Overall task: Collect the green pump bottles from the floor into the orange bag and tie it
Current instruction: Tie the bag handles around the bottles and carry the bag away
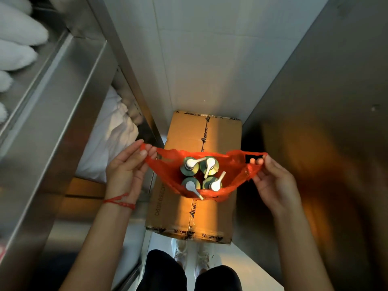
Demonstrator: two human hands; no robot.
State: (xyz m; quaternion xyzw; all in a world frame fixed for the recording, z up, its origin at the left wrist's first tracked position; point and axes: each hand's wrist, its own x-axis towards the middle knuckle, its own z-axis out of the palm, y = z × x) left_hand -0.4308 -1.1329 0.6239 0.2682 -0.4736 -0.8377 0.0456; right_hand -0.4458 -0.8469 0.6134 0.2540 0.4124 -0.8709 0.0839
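Note:
An orange plastic bag (235, 166) is held wide above a cardboard box (195, 131). Inside it stand several green pump bottles (194, 169) with white pump heads, upright and packed close together. My left hand (130, 166) pinches the bag's left handle between thumb and fingers. My right hand (275, 183) grips the right handle, stretched taut. The bag's mouth is wide and untied.
A steel shelf unit (63, 97) with white folded linen (113, 133) fills the left side. A steel wall (325, 101) closes the right. The aisle is narrow; my shoes (189, 255) stand on the pale floor just behind the box.

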